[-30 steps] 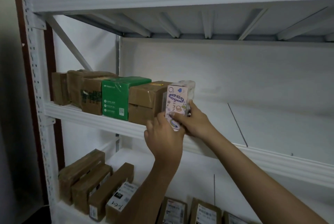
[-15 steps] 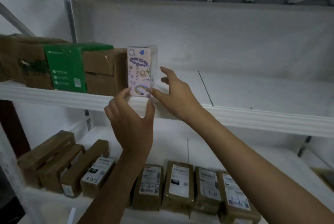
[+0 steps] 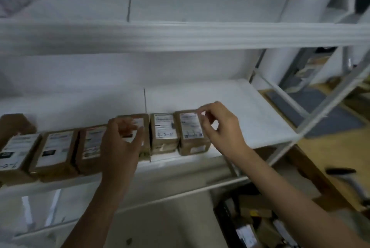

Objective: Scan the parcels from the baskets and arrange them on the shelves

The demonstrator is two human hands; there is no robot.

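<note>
A row of several brown parcels with white labels lies on the lower white shelf (image 3: 260, 119); the rightmost parcel (image 3: 193, 133) sits beside another labelled one (image 3: 164, 132). My left hand (image 3: 122, 143) hovers in front of a middle parcel (image 3: 140, 125), fingers apart, holding nothing. My right hand (image 3: 220, 127) floats just right of the rightmost parcel, fingers loosely curled and apart, empty. A dark basket (image 3: 250, 225) with more parcels shows at the bottom right. The image is blurred by motion.
The upper shelf's white front edge (image 3: 180, 35) crosses the frame above my hands. A slanted white brace (image 3: 328, 105) and shelf post stand at the right. Beyond them is a wooden floor with a grey mat (image 3: 324, 111). A dark object (image 3: 340, 171) lies at the right.
Both hands have let go of the patterned white box left on the upper shelf and dropped down. My view has swung down and right to the lower shelf and the basket.
</note>
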